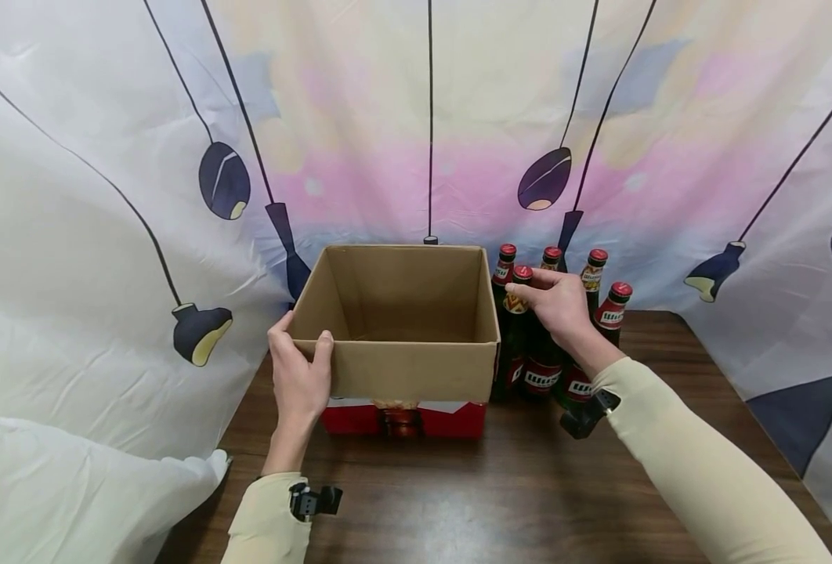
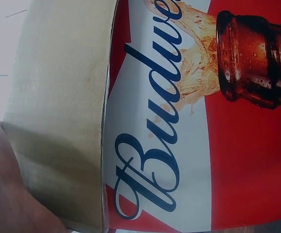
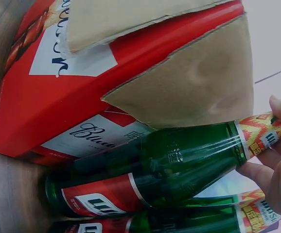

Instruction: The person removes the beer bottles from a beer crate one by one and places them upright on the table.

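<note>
An open-topped cardboard box point(image 1: 409, 372) stands on the table, its brown flaps folded outward over red-and-white printed sides. My left hand point(image 1: 299, 380) grips its near left corner, thumb over the front flap. In the left wrist view, part of that hand point(image 2: 14, 189) lies against the brown flap point(image 2: 62, 116). To the right of the box, my right hand point(image 1: 557, 305) pinches the neck of a green beer bottle point(image 3: 179, 155) with a red cap. That bottle is upright, close beside the box's right side, with its base down near the table in the right wrist view.
Several more red-capped bottles stand around my right hand, including one at the far right point(image 1: 612, 309) and one at the back point(image 1: 504, 266). The dark wooden table point(image 1: 451, 501) extends in front of the box. Printed fabric point(image 1: 388, 157) hangs behind; white cloth point(image 1: 70, 486) lies at the left.
</note>
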### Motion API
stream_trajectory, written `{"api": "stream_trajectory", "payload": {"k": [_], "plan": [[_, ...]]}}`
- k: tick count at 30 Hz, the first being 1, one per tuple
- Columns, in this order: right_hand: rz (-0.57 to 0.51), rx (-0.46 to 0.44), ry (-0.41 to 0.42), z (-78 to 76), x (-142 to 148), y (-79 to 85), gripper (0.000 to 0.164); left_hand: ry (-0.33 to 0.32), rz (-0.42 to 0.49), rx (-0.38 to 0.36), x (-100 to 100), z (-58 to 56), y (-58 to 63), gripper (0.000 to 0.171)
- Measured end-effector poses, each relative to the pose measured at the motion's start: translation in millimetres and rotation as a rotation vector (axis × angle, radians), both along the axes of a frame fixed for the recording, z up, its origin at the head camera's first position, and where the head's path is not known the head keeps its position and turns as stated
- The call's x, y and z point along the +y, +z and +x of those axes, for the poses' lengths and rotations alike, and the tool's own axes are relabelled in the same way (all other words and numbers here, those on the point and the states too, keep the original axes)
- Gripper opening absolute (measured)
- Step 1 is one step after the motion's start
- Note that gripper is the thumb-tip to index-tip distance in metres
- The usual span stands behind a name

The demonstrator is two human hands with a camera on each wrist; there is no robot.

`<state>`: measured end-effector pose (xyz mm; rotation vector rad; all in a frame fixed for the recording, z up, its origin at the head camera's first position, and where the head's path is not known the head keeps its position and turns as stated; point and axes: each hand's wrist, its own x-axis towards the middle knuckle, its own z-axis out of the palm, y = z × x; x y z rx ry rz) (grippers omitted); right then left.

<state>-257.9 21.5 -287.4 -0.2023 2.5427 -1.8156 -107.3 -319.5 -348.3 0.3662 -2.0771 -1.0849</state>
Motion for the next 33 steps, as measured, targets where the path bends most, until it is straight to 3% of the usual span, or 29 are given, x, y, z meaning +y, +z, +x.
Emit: {"api": "stream_trajectory", "payload": {"k": [17, 33], "plan": [[-0.031, -0.013, -0.074, 4.3, -11.8, -19.8, 0.055, 0.005, -0.008, 0.002, -0.4, -0.5, -3.7, 0.068], [-0.046, 0.054, -0.093, -2.5, -17.8, -26.7, 0.050, 0.004, 0.006, 0.010, -0.2, -1.6, -1.4, 0.068]]}}
